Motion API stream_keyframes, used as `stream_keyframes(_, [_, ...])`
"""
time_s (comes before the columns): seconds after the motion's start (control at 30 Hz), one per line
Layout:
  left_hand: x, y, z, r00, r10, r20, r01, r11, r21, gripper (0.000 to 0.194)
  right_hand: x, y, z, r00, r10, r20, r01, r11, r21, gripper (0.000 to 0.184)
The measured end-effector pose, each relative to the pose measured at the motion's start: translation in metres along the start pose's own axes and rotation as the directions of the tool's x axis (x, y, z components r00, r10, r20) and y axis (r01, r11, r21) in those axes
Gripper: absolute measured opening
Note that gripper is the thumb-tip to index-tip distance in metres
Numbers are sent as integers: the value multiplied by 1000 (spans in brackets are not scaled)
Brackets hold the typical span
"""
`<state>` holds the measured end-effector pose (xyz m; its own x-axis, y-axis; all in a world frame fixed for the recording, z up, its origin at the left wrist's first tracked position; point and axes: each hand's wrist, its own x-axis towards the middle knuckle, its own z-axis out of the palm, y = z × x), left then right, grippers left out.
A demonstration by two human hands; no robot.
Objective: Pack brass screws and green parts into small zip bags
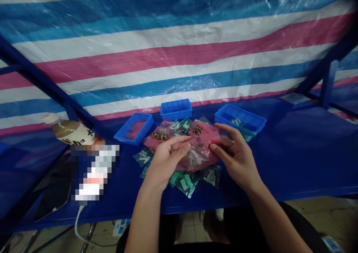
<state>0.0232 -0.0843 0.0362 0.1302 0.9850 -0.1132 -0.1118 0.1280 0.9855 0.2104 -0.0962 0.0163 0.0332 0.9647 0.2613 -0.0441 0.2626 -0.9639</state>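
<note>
Head view: blue bins [176, 114] behind pink bag [199, 157], packets [187, 184] around.

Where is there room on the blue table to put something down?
The biggest bare patch of blue table is right of the right hand and the rightmost blue bin. A smaller one lies between the blurred white thing and the left forearm. The middle is crowded with packets and a pink bag.
</note>
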Motion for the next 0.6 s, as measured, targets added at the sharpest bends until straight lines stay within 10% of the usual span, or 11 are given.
stream_keyframes(0.37, [6, -13, 15, 983, 47, -175, -70, 989, -127, 33, 1, 2, -8, 994, 113, 12, -110, 983, -147, 24])
stream_keyframes(0.6, [0, -15, 27, 987, -9, 163, 35, 986, -161, 43, -13, -22, -14, 980, -78, -185, 26, 962, -270, 21])
